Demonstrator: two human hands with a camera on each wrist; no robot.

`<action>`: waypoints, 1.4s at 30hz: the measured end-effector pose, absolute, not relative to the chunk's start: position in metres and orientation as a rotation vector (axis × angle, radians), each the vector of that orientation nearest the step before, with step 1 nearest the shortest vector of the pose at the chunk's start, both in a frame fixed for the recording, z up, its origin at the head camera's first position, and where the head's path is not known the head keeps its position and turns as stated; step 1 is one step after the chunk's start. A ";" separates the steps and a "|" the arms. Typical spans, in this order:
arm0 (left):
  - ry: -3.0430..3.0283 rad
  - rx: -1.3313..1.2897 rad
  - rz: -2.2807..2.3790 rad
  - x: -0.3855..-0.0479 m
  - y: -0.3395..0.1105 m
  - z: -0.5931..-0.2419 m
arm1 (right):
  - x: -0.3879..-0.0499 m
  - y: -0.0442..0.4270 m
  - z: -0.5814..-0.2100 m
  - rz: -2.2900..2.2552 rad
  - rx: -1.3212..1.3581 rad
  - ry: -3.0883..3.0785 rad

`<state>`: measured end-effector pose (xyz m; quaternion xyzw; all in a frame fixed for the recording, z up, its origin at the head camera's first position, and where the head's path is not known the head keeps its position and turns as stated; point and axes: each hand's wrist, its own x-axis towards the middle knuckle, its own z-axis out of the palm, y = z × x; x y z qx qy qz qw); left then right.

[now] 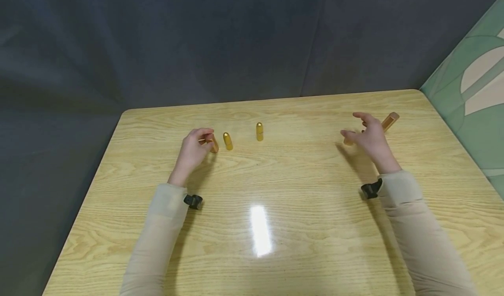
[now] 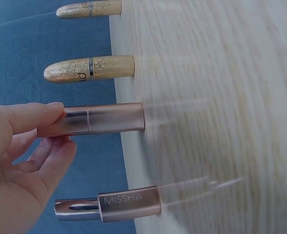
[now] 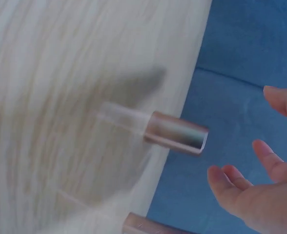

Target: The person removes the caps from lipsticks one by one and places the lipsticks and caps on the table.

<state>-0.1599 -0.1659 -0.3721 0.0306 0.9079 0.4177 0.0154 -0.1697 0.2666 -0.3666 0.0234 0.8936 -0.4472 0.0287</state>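
Note:
My left hand (image 1: 192, 149) pinches the upper end of a rose-gold lipstick (image 2: 116, 118), whose base stands on the table. Beside it, an uncapped lipstick base marked MISSHA (image 2: 130, 204) stands upright with its shiny inner tube showing. On the other side stand two gold bullet-shaped lipsticks (image 1: 260, 131), apart from each other. At the right, my right hand (image 1: 372, 138) is held with fingers spread above a small rose-gold cap (image 3: 176, 133), which stands with its hollow end up. The fingers are apart from it. Another rose-gold tube (image 1: 390, 121) stands just beyond that hand.
Everything stands on a light wood-grain table (image 1: 299, 191). A dark cloth (image 1: 252, 42) hangs behind its far edge, and a green patterned cloth (image 1: 472, 95) borders the right side. Both forearms wear wrist cameras (image 1: 193, 201) close above the tabletop.

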 end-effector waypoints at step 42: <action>2.862 -0.132 2.084 -0.147 -0.158 -0.354 | -0.148 0.180 -0.333 -1.612 -0.222 2.546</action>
